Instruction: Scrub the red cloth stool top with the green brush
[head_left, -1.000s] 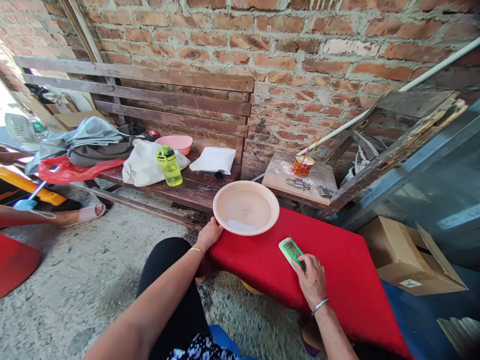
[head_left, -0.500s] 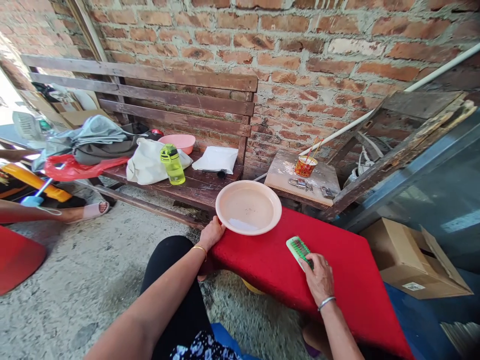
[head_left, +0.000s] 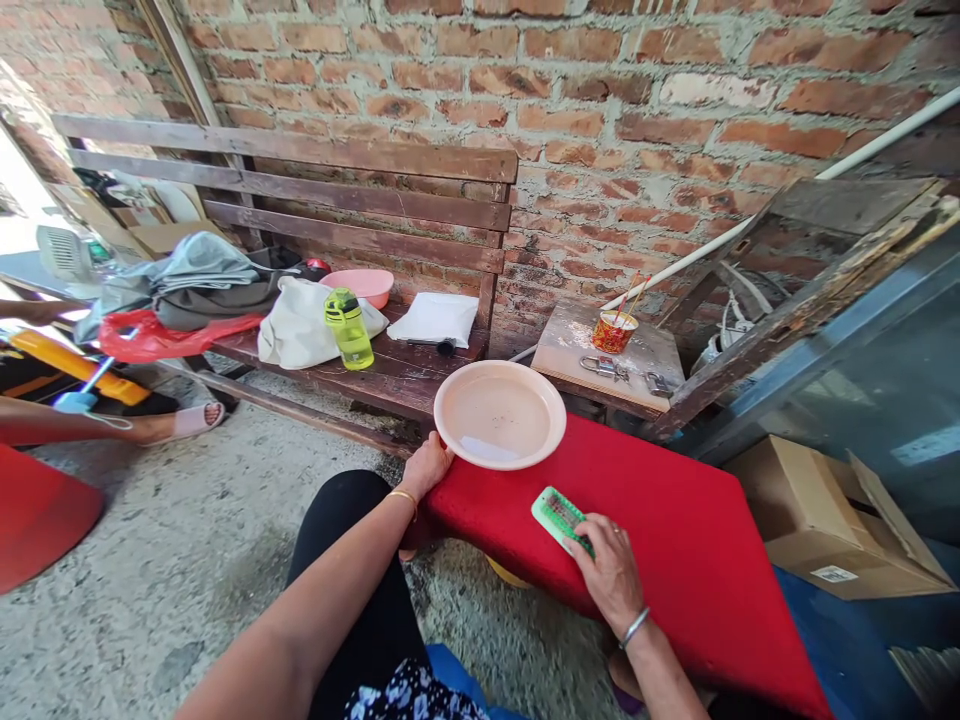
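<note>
My right hand (head_left: 611, 570) grips one end of a scrub brush (head_left: 559, 514) with a pale green back and green and brown bristles. The bristles face up, and the brush is held over the red cloth (head_left: 675, 540) that covers a low table. At the table's far left corner, my left hand (head_left: 427, 465) is closed round the cloth-covered edge, just beside the basin; its fingertips are partly hidden. A pale pink basin (head_left: 444, 405) holding clear water stands on the cloth, with small dark specks in the water.
Behind, a wooden bench (head_left: 360, 185) bears a green bottle (head_left: 349, 330), a white bag (head_left: 292, 325), a pink bowl (head_left: 367, 285) and clothes (head_left: 202, 280). Padlocks (head_left: 600, 367) and a patterned cup (head_left: 613, 333) are on a board. A cardboard box (head_left: 817, 520) stands right. Another person's foot (head_left: 196, 418) shows left.
My right hand has moved left with the brush, closer to the basin, and the brush has turned a little flatter. My left hand and the basin keep their places.
</note>
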